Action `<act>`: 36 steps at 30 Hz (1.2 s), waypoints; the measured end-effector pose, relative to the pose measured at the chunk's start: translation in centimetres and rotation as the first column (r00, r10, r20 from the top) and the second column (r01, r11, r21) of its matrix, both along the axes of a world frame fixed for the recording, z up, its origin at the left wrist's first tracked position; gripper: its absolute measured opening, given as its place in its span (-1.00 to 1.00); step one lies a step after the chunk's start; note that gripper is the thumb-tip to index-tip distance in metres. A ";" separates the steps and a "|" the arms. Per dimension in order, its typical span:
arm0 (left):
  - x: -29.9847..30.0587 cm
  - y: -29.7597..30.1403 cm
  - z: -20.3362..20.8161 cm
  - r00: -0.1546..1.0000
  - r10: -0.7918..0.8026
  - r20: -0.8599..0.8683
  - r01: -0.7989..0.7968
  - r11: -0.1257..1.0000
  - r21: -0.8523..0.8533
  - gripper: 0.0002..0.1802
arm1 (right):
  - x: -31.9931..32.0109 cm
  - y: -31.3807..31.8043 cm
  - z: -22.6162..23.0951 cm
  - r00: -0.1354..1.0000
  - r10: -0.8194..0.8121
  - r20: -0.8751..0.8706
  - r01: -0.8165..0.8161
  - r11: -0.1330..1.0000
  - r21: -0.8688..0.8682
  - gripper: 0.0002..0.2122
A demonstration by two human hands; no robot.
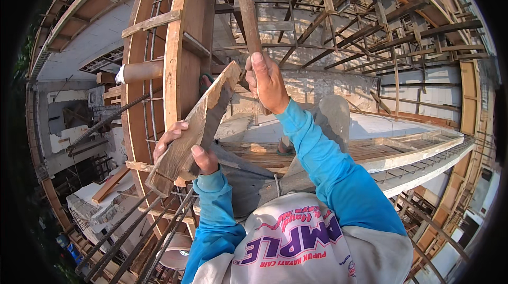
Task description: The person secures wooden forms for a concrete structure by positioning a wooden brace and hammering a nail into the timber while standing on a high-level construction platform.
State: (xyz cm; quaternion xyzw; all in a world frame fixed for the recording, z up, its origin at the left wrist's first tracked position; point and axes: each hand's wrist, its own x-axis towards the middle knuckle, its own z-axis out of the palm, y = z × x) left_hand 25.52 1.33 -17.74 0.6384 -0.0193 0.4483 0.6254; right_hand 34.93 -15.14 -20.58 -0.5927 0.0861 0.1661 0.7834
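My left hand (206, 161) grips a thick, rough offcut of timber (191, 133), thumb on the near side and fingers round the far side. The timber slants up and to the right, and its upper end is chipped, showing paler wood. My right hand (269, 83) is closed round a long wooden tool handle (246, 11) just right of that chipped end. The handle runs up past the top of the picture. No tool head can be made out clearly.
Wooden formwork (173, 46) with steel reinforcement inside stands at the left. Several ribbed steel bars (119, 239) stick out at the lower left. A brown cylinder with a white end (142, 72) lies across the formwork. Timber props (365, 30) crowd the upper right; a board frame (407, 149) extends right.
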 end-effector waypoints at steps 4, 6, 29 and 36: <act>0.4 -0.3 0.0 1.000 0.009 0.001 -0.009 1.000 -0.019 -0.34 | 0.0 1.0 -3.5 0.858 -0.162 0.488 0.234 0.968 -0.090 -0.46; 0.2 0.1 -0.1 1.000 0.028 0.005 -0.028 0.999 -0.021 -0.33 | -4.2 2.1 -13.1 0.917 -0.123 0.380 0.252 0.916 -0.313 -0.44; 1.0 0.1 0.3 0.999 0.025 0.020 -0.023 0.994 -0.106 -0.32 | -6.7 1.1 -19.7 0.884 0.082 -0.460 -0.189 0.963 -0.192 -0.32; -0.2 0.0 -0.2 1.000 0.000 0.004 0.000 1.000 0.021 -0.33 | -2.3 0.1 -7.0 0.982 0.110 -0.156 -0.138 0.974 -0.180 -0.42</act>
